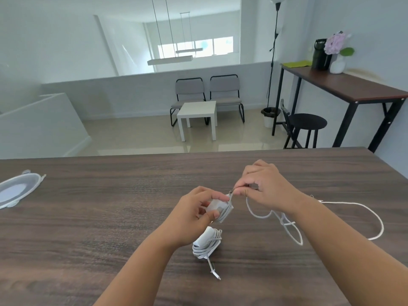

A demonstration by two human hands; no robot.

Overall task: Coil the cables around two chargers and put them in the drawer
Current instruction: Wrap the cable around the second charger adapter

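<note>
The small white square charger point(217, 209) sits gripped in the left hand point(194, 214) above the counter's middle, a few turns on it, while the right hand point(263, 191) pinches its thin white cable point(331, 203) just beside the block. The long slack loops over the dark wood-grain counter point(88, 228) to the right and could kink, or the turns could slip off if tension drops. A second white charger, already coiled point(206, 242), lies nearer. A clear plastic lid point(17, 189) rests far left; no drawer shows. Beyond are grey chairs point(207, 96) and a white side table point(197, 111).
</note>
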